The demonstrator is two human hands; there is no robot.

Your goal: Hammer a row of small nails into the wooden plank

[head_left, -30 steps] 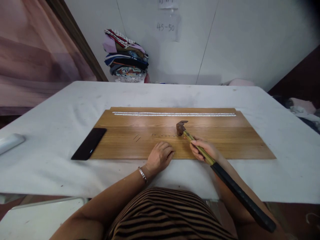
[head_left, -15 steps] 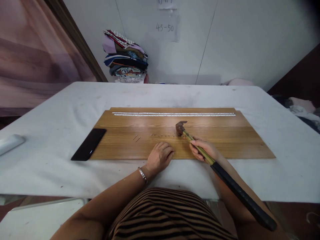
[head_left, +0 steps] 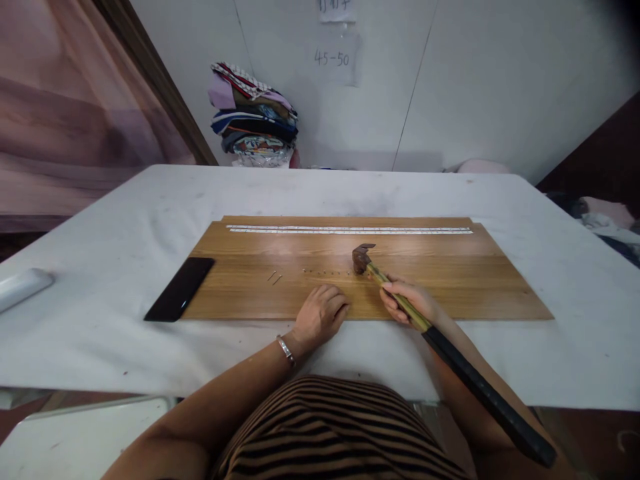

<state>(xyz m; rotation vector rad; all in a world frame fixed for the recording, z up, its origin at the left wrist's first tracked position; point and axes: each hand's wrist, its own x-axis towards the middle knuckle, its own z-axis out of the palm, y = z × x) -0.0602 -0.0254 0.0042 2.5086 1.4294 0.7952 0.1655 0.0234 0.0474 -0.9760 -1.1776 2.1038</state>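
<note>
My right hand (head_left: 407, 303) grips the yellow part of a claw hammer (head_left: 400, 299). Its long black grip runs back under my forearm's side, and the rusty head is at the right end of a row of several small nails (head_left: 325, 272) standing in a wooden board (head_left: 240, 300). Whether the head touches a nail or the board, I cannot tell. My left hand (head_left: 323, 312) rests on the board's front edge with curled fingers; no object shows in it. Two loose nails (head_left: 275, 277) lie left of the row.
A black phone (head_left: 181, 290) lies over the board's left edge. Two white measuring strips (head_left: 350, 230) run along its back. The white-covered table (head_left: 90, 353) holds a pale rounded object (head_left: 25, 288) at far left. Folded clothes (head_left: 255, 117) are stacked beyond the table.
The whole view has shifted very slightly. Both hands and the hammer keep their places on the board.
</note>
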